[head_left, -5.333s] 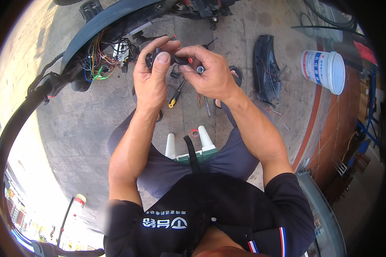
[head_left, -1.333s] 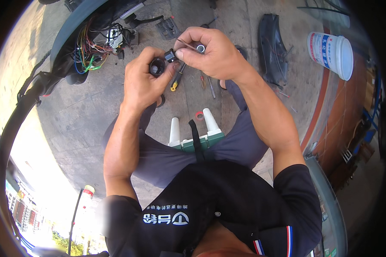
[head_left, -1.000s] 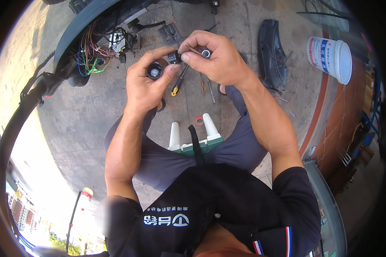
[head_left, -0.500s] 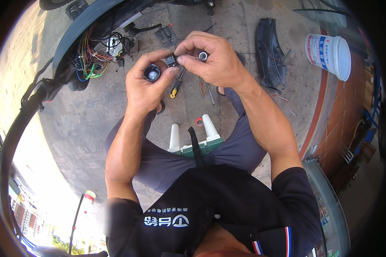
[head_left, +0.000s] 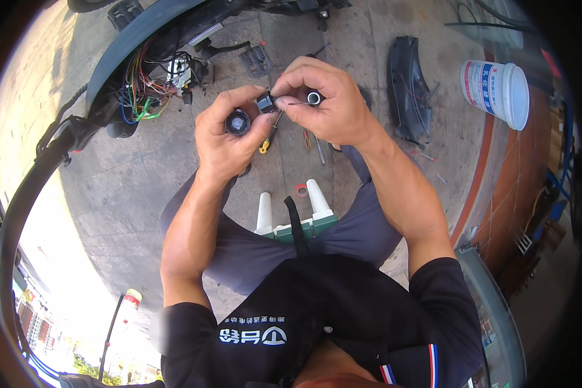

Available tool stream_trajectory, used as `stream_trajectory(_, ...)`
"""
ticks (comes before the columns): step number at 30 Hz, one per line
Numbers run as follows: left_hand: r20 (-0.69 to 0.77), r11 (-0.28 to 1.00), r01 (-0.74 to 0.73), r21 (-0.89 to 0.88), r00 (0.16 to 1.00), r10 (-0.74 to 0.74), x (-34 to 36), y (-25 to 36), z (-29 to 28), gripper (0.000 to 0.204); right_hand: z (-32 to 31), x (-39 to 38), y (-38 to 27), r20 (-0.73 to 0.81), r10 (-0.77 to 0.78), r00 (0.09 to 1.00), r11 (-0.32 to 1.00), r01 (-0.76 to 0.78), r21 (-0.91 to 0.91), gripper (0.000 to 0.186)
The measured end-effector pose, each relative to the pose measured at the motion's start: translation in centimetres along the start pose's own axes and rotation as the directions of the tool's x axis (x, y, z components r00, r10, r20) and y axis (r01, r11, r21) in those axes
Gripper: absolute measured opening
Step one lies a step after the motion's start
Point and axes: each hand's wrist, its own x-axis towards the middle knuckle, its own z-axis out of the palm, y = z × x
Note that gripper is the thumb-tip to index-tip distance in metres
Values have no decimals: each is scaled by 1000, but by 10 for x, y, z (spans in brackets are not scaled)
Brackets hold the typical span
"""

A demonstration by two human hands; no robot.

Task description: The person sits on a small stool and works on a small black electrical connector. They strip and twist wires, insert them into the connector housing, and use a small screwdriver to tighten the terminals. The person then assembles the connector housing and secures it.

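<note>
My left hand (head_left: 220,145) is closed around a round black part with a pale centre (head_left: 238,123). Between its thumb and forefinger it pinches a small black block (head_left: 264,101), perhaps joined to the round part; the fingers hide the joint. My right hand (head_left: 339,107) has thumb and forefinger pressed together right beside the block. A small dark cylinder with a bright metal ring (head_left: 313,97) sits in that hand's curled fingers. Something thin and dark shows at the right fingertips, too small to name. Both hands are raised above the ground, between my knees.
Exposed coloured wires (head_left: 145,84) hang from a dark vehicle frame at upper left. A yellow-handled screwdriver (head_left: 264,147) and other tools lie on the ground, with a red tape roll (head_left: 301,190) nearer. A black curved panel (head_left: 407,90) and white bucket (head_left: 496,90) are at right.
The whole view has shifted slightly. The black block shows more fully between my hands, and my right fingertips have changed their grip a little beside it. Both hands keep their parts.
</note>
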Motion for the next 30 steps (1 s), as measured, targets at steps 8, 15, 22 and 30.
stream_trajectory(8, -28, 988, -95, 126, 995, 99, -3, 4, -3, 38, 3, 0, -1, 18, -122, 992, 992, 122, -17, 21)
stream_trajectory(15, -36, 998, -61, 29, 997, 62, -6, 3, -2, 39, 5, -1, -6, 11, -98, 995, 995, 98, 4, 16)
stream_trajectory(22, -1, 993, -101, 62, 995, 101, -7, 5, -6, 37, 5, 0, -2, 39, -176, 984, 984, 176, 8, 20)
stream_trajectory(30, 5, 987, -160, 27, 987, 160, -7, 5, -5, 38, 6, -3, -4, 22, -152, 988, 988, 152, 33, 20)
